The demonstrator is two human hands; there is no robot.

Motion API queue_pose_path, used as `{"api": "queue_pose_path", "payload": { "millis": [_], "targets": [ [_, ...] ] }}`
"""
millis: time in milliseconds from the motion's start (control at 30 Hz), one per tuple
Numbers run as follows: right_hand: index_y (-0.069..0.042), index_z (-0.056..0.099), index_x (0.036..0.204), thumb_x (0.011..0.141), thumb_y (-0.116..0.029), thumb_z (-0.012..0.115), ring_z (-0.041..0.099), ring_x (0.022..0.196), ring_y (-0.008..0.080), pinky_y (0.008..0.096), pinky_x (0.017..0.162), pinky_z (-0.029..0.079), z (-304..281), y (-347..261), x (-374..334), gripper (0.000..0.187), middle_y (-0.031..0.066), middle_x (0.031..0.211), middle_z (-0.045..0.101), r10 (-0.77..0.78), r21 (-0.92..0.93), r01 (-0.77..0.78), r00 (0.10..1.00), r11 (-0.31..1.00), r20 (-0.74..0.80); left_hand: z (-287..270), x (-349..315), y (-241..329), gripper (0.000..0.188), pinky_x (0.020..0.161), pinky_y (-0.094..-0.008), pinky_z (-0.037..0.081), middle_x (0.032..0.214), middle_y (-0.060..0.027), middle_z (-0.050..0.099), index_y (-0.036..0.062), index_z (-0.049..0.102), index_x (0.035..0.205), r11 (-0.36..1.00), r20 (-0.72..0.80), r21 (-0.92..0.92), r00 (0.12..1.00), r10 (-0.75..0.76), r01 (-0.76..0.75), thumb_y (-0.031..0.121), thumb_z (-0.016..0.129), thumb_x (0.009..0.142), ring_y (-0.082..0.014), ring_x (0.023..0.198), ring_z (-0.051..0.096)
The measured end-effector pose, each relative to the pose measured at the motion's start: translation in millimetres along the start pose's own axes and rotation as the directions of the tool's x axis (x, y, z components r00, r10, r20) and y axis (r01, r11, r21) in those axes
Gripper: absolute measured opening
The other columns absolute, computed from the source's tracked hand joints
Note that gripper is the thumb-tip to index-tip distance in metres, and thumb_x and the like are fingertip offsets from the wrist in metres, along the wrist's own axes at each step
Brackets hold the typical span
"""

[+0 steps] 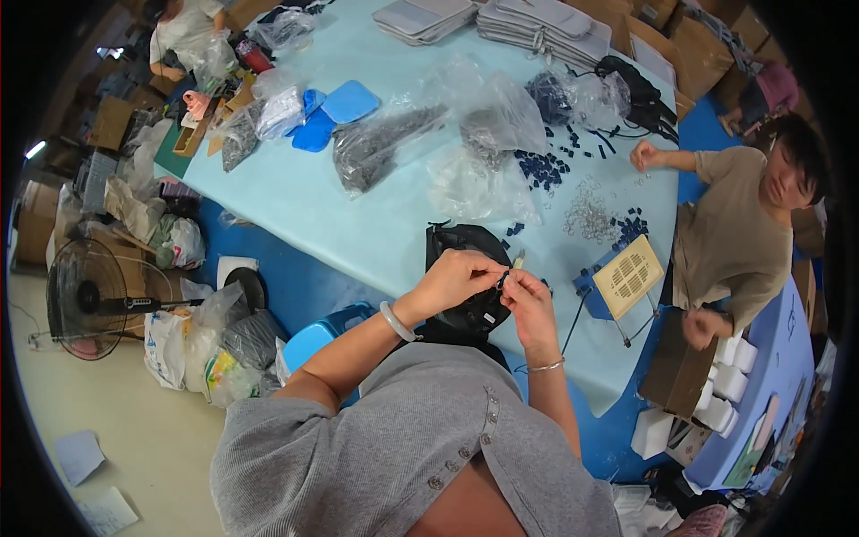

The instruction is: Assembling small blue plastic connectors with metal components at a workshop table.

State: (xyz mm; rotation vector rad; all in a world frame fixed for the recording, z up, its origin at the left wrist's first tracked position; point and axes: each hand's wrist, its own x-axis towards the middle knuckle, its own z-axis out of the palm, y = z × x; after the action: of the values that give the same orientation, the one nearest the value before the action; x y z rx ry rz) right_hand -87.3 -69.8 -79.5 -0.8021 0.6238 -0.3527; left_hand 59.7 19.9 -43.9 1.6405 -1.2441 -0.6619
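Note:
My left hand (458,285) and my right hand (531,307) meet just past my lap, fingertips pinched together. Between them is a small dark blue piece (504,277), mostly covered by the fingers, so its exact kind is unclear. A black fabric bag (463,238) lies beneath both hands at the table's near edge. Close beyond my right hand a small pale, slim object (519,258) shows, too small to name. Farther right on the table are a heap of small dark blue pieces (540,170) and a scatter of small clear rings or buckles (591,213).
Plastic bags of dark parts (385,148) lie across the pale blue table (295,201). A cream-faced panel on a stand (629,277) stands at right. A co-worker (738,228) sits beyond it, one hand over the table. A standing fan (88,298) is at left.

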Motion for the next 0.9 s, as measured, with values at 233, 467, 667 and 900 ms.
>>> {"api": "queue_pose_path", "payload": {
  "millis": [233, 467, 667, 900],
  "targets": [
    [-0.004, 0.054, 0.083, 0.085, -0.007, 0.057, 0.046, 0.07, 0.0055, 0.0187, 0.066, 0.039, 14.5, -9.1, -5.0, 0.005, -0.0041, 0.078, 0.051, -0.21, -0.308, 0.207, 0.977, 0.929, 0.025, 1.0, -2.7, 7.1, 0.011, 0.056, -0.0255, 0.047, 0.069, -0.0093, 0.062, -0.0006, 0.065, 0.083, 0.987, -0.03, -0.136, 0.995, -0.093, 0.089, 0.007, 0.064, 0.075, -0.0157, 0.063, 0.061],
    [-0.002, 0.051, 0.083, 0.085, -0.002, 0.055, 0.049, 0.074, 0.0072, 0.0213, 0.07, 0.042, 14.7, -6.6, -6.9, 0.004, -0.0027, 0.081, 0.05, -0.326, -0.321, 0.353, 0.936, 0.879, 0.136, 8.6, -11.3, 0.2, 0.005, 0.058, -0.0215, 0.047, 0.07, -0.0053, 0.062, -0.0027, 0.062, 0.078, 0.865, 0.013, -0.439, 0.964, -0.266, 0.245, 0.002, 0.062, 0.076, -0.0077, 0.066, 0.059],
    [-0.003, 0.054, 0.088, 0.087, -0.008, 0.054, 0.05, 0.075, 0.0065, 0.0208, 0.071, 0.041, 17.4, -3.6, 4.9, 0.004, -0.0014, 0.081, 0.053, -0.18, -0.041, 0.184, 0.981, 0.982, 0.076, -1.2, -4.4, 1.6, 0.012, 0.065, -0.02, 0.049, 0.079, -0.0055, 0.064, -0.0034, 0.063, 0.092, 0.706, 0.097, -0.624, 0.93, -0.356, 0.335, 0.004, 0.058, 0.083, -0.0085, 0.071, 0.06],
    [-0.004, 0.056, 0.09, 0.088, -0.012, 0.054, 0.05, 0.073, 0.0062, 0.0208, 0.069, 0.041, 20.2, -10.6, 15.7, 0.008, -0.001, 0.081, 0.056, -0.067, 0.029, 0.064, 0.985, 0.998, 0.157, -11.4, -3.7, -3.9, 0.018, 0.068, -0.0209, 0.05, 0.084, -0.0054, 0.065, -0.0017, 0.063, 0.099, 0.721, 0.122, -0.609, 0.937, -0.327, 0.331, 0.01, 0.058, 0.086, -0.0087, 0.075, 0.06]
  ]
}}
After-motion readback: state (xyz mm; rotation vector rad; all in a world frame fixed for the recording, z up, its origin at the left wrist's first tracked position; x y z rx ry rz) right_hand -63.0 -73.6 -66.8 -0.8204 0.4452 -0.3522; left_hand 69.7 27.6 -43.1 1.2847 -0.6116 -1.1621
